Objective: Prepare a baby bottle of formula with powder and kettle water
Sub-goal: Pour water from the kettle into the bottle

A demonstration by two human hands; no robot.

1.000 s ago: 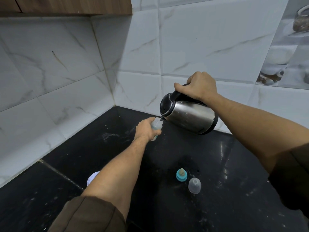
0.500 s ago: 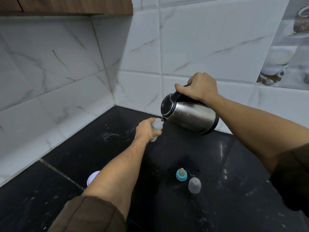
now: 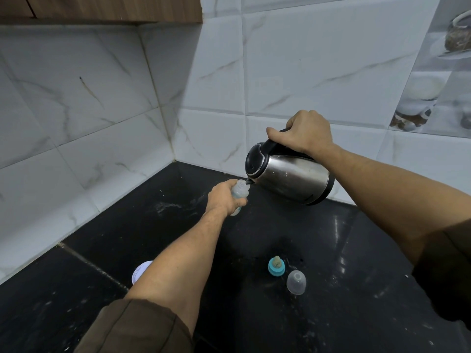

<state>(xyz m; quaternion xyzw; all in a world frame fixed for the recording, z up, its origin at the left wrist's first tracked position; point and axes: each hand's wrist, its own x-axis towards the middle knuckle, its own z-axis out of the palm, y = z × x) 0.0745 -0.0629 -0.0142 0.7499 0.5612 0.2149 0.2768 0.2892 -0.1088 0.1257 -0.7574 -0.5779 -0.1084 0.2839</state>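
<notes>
**Kettle spout at the bottle's mouth; any stream too small to make out**

The left hand (image 3: 223,197) covers most of the baby bottle (image 3: 240,191), its fingers curled round the body, so only the open neck and a sliver of the base show. What the bottle contains cannot be told. The bottle is held up over the far part of the desk (image 3: 356,250), leaning towards the steel kettle (image 3: 290,179). The right hand (image 3: 303,132) grips the kettle's black handle, fingers closed over it and hiding most of it. The kettle is tipped to the left, its spout touching or just inside the bottle's neck; no water can be seen there.

The left forearm hides part of a white round lid (image 3: 141,271) lying on the desk. Near the front, a blue ring with its teat (image 3: 276,267) stands just beside a clear cap (image 3: 296,282).

The desk is glossy black stone, speckled with pale smears. Marbled white wall tiles (image 3: 102,123) meet in a corner behind it, a wooden cabinet (image 3: 102,7) is cut off at the top edge, and picture tiles (image 3: 433,85) at the right are blurred.
</notes>
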